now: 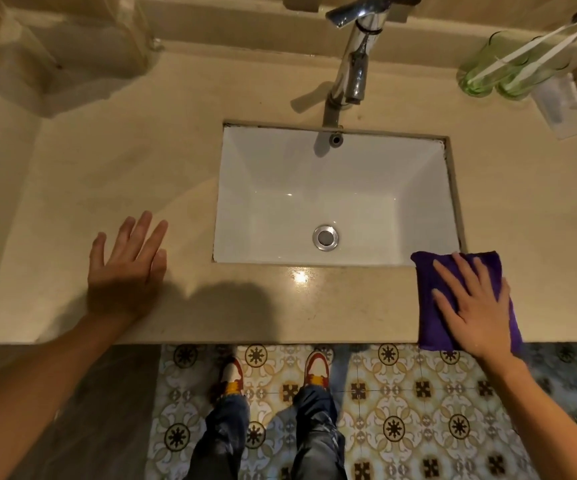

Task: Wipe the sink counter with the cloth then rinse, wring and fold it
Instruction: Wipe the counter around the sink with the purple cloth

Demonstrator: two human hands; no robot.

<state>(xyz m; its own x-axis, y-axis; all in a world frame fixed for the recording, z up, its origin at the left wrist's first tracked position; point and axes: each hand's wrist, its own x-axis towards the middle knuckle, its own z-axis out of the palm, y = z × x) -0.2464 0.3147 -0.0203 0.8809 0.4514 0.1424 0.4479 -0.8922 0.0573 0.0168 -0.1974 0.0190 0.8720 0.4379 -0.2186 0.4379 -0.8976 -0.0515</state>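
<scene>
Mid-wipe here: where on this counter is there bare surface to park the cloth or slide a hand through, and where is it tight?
Bare counter runs wide between the left wall and the sink, beyond the left hand. The front strip between both hands is bare too. The right hand presses the purple cloth at the front right corner. Crowded: back right, around the green cups and the faucet.

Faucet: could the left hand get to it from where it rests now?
Probably yes. The left hand lies flat and empty on the counter left of the basin; nothing stands on the bare counter between it and the faucet. The right hand presses the purple cloth well clear.
</scene>
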